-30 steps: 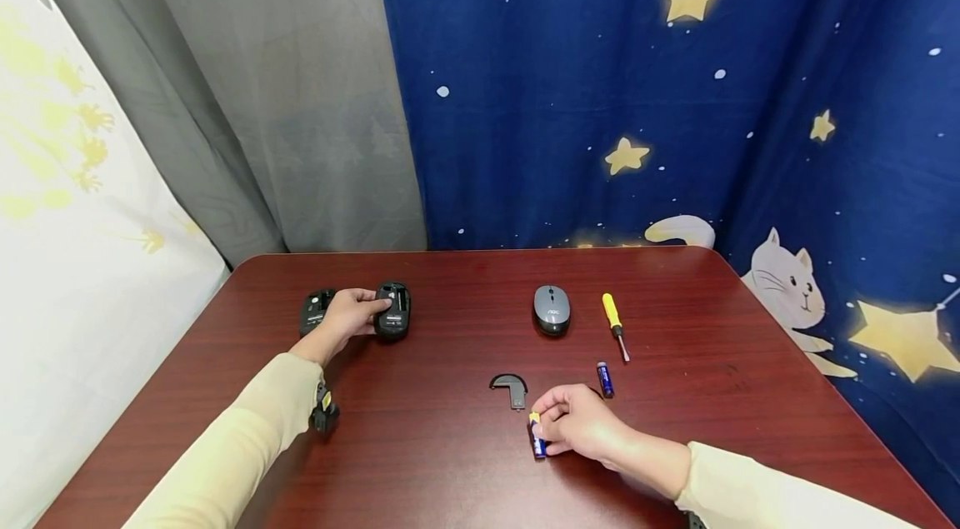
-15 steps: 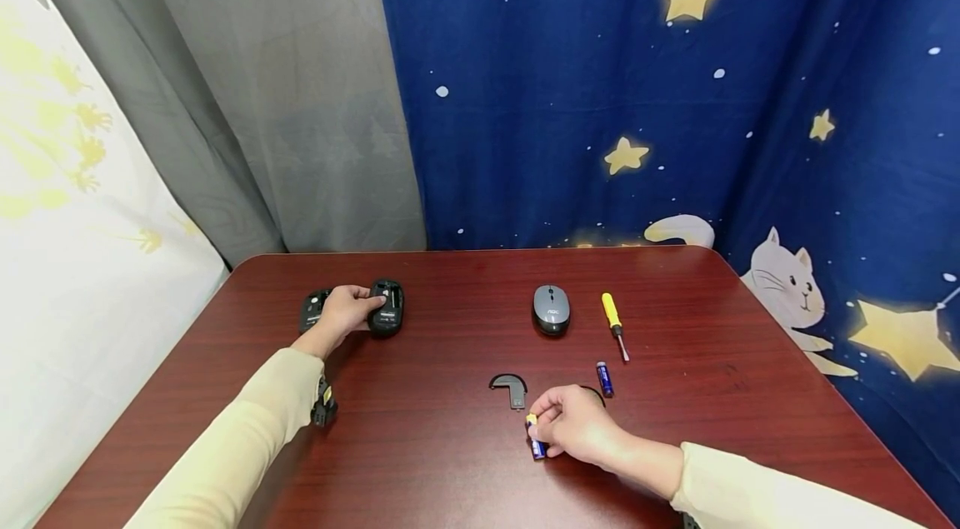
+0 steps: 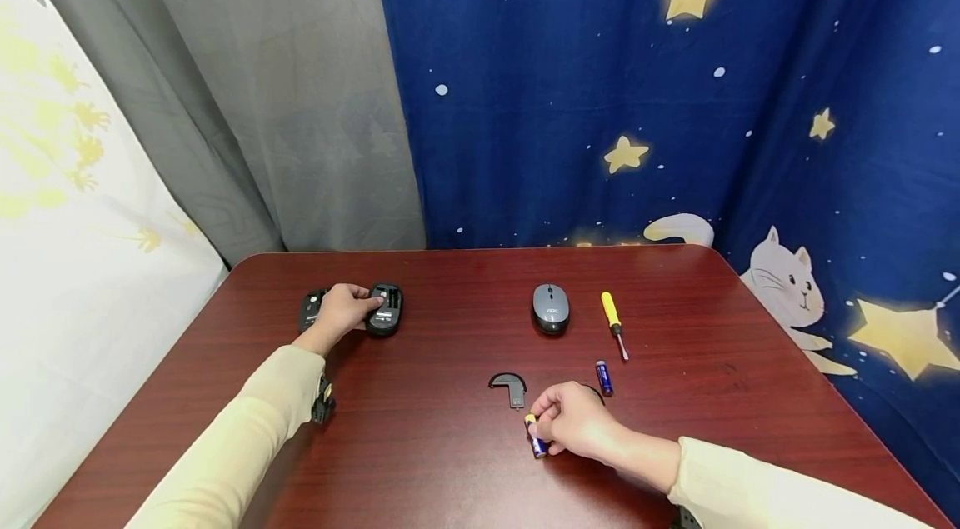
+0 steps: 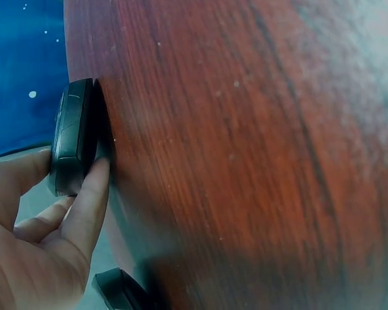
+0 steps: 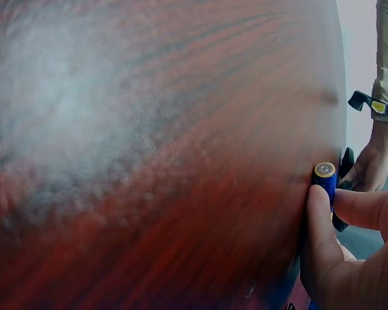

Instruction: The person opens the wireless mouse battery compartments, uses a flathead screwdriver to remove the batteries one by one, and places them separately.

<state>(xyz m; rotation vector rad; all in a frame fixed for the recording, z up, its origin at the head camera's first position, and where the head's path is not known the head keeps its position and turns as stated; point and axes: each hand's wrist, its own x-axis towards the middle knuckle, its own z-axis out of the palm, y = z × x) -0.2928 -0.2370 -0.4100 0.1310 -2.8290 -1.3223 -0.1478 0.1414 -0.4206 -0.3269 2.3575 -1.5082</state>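
At the table's far left my left hand point(image 3: 343, 316) grips a black mouse point(image 3: 385, 310) between thumb and fingers. Its underside faces up, with the battery compartment uncovered. In the left wrist view that mouse point(image 4: 74, 135) shows edge-on, close over the table. A second upturned black mouse point(image 3: 312, 309) lies left of it, partly behind the hand. Near the front, my right hand point(image 3: 577, 425) pinches a blue and yellow battery point(image 3: 537, 444). The right wrist view has the battery's flat end point(image 5: 324, 170) toward the camera, thumb and finger on its sides.
A grey battery cover point(image 3: 514, 392) lies just beyond the right hand. Another blue battery point(image 3: 604, 378) is on the table near a dark curved piece point(image 3: 595, 392), mostly hidden by that hand. Farther back are a grey mouse point(image 3: 551, 310) and a yellow-handled screwdriver point(image 3: 613, 321).
My left hand has shifted the black mouse slightly left, and its underside now shows more plainly. The right hand has edged slightly left with the battery still pinched.
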